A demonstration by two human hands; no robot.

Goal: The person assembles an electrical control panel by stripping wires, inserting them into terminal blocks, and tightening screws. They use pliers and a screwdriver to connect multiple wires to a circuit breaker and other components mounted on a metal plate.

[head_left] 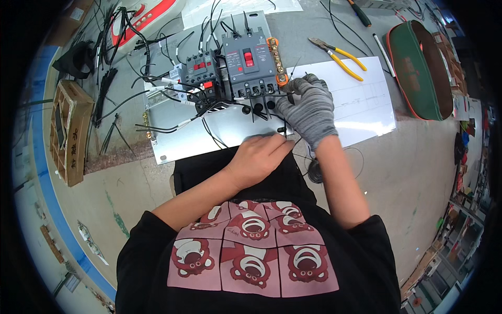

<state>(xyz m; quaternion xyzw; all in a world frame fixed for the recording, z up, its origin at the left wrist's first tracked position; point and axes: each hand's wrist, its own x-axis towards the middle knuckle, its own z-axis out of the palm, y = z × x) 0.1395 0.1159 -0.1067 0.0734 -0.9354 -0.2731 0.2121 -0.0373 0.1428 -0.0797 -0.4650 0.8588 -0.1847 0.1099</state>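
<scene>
**Ana:** Grey metal, that mounting plate (209, 138), and it carries the whole job: one large grey breaker (250, 65) near its far edge, one smaller dark contactor (201, 70) just to its left, and one brass terminal bar (277, 60) touching the breaker's right side.

**Ben:** How far along would you put it?

**Ana:** Partway, I'd judge. Devices are mounted, and black wires already run into the contactor and the breaker's lower terminals. But several black leads (157, 128) sprawl loose off the plate's left edge, ends free, so plenty of connecting is left.

**Ben:** And the hands?

**Ana:** Right hand (308, 107), in a grey knit glove, is closed in a pinch on a thin black wire (288, 94) just below the breaker's bottom terminals. Left hand (256, 157), bare, lies flat on the plate's near edge, fingers together, gripping nothing that I can make out (steadying it, by the look).

**Ben:** Tools?

**Ana:** One pair of yellow-handled pliers (337, 56) on the white sheet (361, 99) beyond the plate's right edge, one dark screwdriver (361, 13) farther back, one white pen (383, 49), untouched. One green pouch (418, 68) at the right, one wooden tray (68, 131) at the left. A small wire coil (315, 170) sits by the right wrist.
</scene>
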